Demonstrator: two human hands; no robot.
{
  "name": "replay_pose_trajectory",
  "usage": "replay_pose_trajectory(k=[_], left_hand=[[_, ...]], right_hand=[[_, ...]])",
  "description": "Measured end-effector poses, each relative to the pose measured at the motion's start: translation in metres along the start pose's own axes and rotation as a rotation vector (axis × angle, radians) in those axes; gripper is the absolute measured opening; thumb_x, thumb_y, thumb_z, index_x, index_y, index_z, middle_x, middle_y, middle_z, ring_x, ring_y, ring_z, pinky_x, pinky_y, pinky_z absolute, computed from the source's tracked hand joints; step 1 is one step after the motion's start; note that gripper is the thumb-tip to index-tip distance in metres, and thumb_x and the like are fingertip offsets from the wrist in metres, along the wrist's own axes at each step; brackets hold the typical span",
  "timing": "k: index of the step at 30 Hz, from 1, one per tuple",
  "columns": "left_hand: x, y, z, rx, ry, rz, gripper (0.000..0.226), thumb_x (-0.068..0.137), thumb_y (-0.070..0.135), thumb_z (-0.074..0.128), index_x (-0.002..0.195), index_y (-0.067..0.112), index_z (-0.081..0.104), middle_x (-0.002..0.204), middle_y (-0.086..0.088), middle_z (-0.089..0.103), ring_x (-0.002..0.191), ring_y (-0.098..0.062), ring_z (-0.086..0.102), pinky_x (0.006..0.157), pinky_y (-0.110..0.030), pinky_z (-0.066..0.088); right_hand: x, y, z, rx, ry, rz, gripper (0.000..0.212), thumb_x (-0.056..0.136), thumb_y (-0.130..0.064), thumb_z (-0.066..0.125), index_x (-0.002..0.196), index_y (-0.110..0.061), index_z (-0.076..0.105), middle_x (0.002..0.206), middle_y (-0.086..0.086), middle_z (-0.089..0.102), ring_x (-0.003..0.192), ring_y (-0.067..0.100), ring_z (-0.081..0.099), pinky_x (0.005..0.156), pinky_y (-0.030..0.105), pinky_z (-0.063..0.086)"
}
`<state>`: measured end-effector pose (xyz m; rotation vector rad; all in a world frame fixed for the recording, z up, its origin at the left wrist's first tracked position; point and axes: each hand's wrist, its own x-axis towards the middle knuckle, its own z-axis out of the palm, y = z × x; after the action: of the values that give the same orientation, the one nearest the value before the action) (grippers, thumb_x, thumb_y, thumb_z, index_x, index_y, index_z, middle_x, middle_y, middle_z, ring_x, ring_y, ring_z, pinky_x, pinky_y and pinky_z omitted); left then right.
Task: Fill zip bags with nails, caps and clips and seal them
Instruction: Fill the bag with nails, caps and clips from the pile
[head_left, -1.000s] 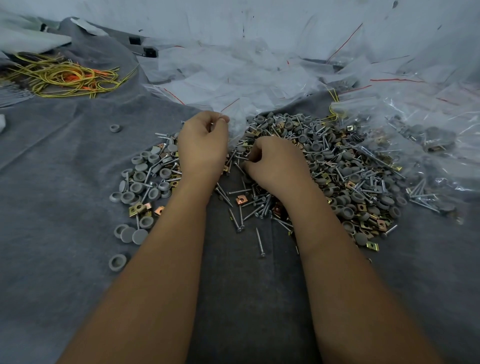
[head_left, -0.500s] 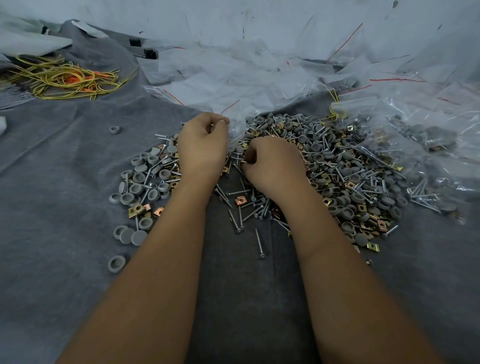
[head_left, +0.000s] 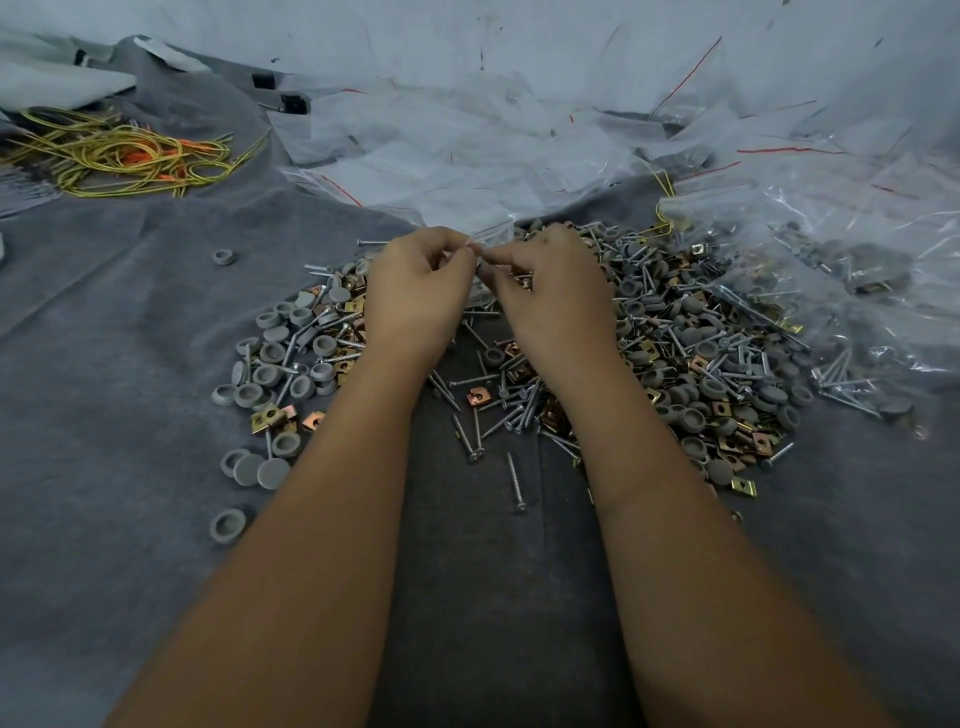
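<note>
Both hands meet above the heap: left hand (head_left: 415, 291) and right hand (head_left: 553, 291) each pinch a small clear bag (head_left: 480, 280). Filled bags (head_left: 857, 270) lie right; a large heap of nails, caps and clips (head_left: 675, 353) remains unpacked.

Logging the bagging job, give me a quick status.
Both hands, left hand and right hand, pinching a clear zip bag top. Hardware pile underneath. Nothing in the way.
</note>
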<state>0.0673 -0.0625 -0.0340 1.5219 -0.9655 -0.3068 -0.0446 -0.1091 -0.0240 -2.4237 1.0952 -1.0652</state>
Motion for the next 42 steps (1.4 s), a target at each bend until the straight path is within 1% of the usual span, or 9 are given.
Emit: replay_pose_trajectory(k=[3, 8, 13, 16, 21, 24, 29, 37, 42], left_hand=[[0.000, -0.001, 0.000, -0.001, 0.029, -0.008, 0.015, 0.088, 0.019, 0.058, 0.081, 0.026, 0.069, 0.061, 0.006, 0.059, 0.051, -0.003, 0.046, 0.056, -0.025, 0.038], [0.003, -0.001, -0.001, -0.046, 0.066, -0.050, 0.016, 0.088, 0.018, 0.057, 0.079, 0.025, 0.068, 0.063, 0.001, 0.059, 0.053, -0.011, 0.045, 0.058, -0.028, 0.039], [0.005, -0.003, -0.003, -0.083, 0.129, -0.101, 0.019, 0.089, 0.017, 0.059, 0.075, 0.028, 0.067, 0.053, 0.012, 0.055, 0.045, -0.004, 0.042, 0.052, -0.026, 0.038], [0.005, -0.002, -0.004, -0.109, 0.142, -0.130, 0.016, 0.090, 0.019, 0.060, 0.077, 0.026, 0.068, 0.042, 0.014, 0.047, 0.042, -0.004, 0.037, 0.051, -0.027, 0.037], [0.003, -0.001, -0.005, -0.108, 0.138, -0.126, 0.017, 0.090, 0.018, 0.060, 0.079, 0.026, 0.069, 0.055, 0.010, 0.054, 0.046, -0.008, 0.041, 0.048, -0.022, 0.035], [0.003, 0.000, -0.006, -0.100, 0.133, -0.125, 0.017, 0.090, 0.018, 0.059, 0.079, 0.026, 0.070, 0.057, 0.008, 0.055, 0.045, -0.006, 0.040, 0.047, -0.021, 0.034], [0.003, -0.001, -0.005, -0.101, 0.129, -0.124, 0.016, 0.090, 0.020, 0.059, 0.078, 0.025, 0.069, 0.056, 0.009, 0.055, 0.048, -0.009, 0.042, 0.051, -0.025, 0.036], [0.003, -0.001, -0.005, -0.091, 0.127, -0.119, 0.015, 0.089, 0.021, 0.060, 0.078, 0.025, 0.070, 0.055, 0.009, 0.054, 0.050, -0.010, 0.044, 0.054, -0.029, 0.041], [0.004, -0.001, -0.004, -0.080, 0.137, -0.125, 0.015, 0.089, 0.022, 0.061, 0.077, 0.027, 0.069, 0.057, 0.010, 0.058, 0.053, -0.010, 0.049, 0.057, -0.032, 0.047]], right_hand=[[0.000, 0.001, -0.006, 0.162, 0.014, 0.025, 0.028, 0.095, -0.030, 0.058, 0.121, -0.025, 0.067, 0.107, 0.001, 0.062, 0.098, 0.016, 0.058, 0.083, 0.032, 0.046], [0.002, 0.004, -0.019, 0.236, -0.049, 0.159, 0.025, 0.087, -0.010, 0.048, 0.097, -0.029, 0.061, 0.081, -0.005, 0.064, 0.058, 0.009, 0.051, 0.055, 0.030, 0.041], [0.003, 0.002, -0.033, 0.159, -0.315, 0.195, 0.022, 0.082, -0.011, 0.047, 0.078, -0.028, 0.059, 0.083, -0.005, 0.068, 0.078, 0.015, 0.064, 0.060, 0.031, 0.050], [0.002, 0.003, -0.037, 0.034, -0.465, 0.163, 0.021, 0.086, -0.013, 0.051, 0.076, -0.023, 0.066, 0.080, -0.006, 0.068, 0.073, 0.012, 0.062, 0.053, 0.025, 0.045], [0.003, 0.003, -0.045, -0.127, -0.527, 0.176, 0.027, 0.085, -0.011, 0.057, 0.064, -0.028, 0.063, 0.073, -0.007, 0.065, 0.073, 0.012, 0.060, 0.056, 0.018, 0.039], [0.003, 0.003, -0.051, -0.136, -0.591, 0.217, 0.019, 0.083, -0.014, 0.064, 0.071, -0.027, 0.070, 0.076, -0.005, 0.068, 0.073, 0.012, 0.062, 0.054, 0.018, 0.042], [0.001, 0.002, -0.053, -0.158, -0.651, 0.199, 0.006, 0.078, -0.026, 0.078, 0.080, -0.030, 0.074, 0.055, -0.014, 0.059, 0.052, 0.000, 0.056, 0.049, 0.019, 0.036], [-0.001, -0.003, -0.036, -0.291, -0.487, 0.050, 0.027, 0.087, -0.023, 0.068, 0.111, -0.035, 0.068, 0.086, -0.010, 0.051, 0.086, 0.017, 0.056, 0.081, 0.037, 0.052], [0.003, -0.006, -0.055, -0.041, -0.638, 0.079, 0.018, 0.078, -0.018, 0.076, 0.070, -0.032, 0.070, 0.056, -0.014, 0.058, 0.056, 0.000, 0.053, 0.057, 0.020, 0.040]])
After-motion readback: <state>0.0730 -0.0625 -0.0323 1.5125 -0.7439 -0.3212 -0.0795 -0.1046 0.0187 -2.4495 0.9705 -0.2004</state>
